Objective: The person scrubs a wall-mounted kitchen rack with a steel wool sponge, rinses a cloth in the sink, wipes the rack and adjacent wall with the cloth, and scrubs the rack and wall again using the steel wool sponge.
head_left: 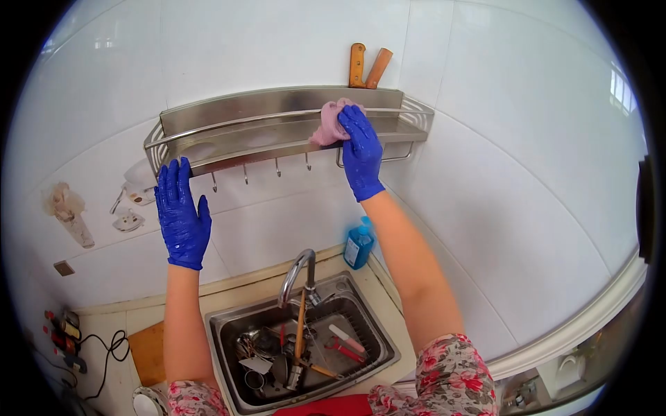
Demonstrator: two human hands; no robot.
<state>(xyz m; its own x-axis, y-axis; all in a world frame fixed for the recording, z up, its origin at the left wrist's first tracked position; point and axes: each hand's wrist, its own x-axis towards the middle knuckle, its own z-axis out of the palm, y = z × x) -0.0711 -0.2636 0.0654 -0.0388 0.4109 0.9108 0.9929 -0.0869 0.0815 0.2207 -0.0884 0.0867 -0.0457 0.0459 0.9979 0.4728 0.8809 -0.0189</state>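
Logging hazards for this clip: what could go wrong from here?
The right hand, holding the cloth near the wooden handles, could knock one down. The cloth might snag on a hook below the shelf. The left hand looks wet-gloved, so could slip if it bears on the shelf.

This was a kitchen: it had a boxy grey metal sink [391,356] (messy with wood-and-metal cooking tools [300,334]), a bendy silver metal tap [310,273] and brown wooden knife handles [356,64].

I see wrinkled, shiny blue gloves [184,225], wrist-length. Floral sleeves [454,374], red-pink and grey on pale ground, flanking a plain red garment [326,406].
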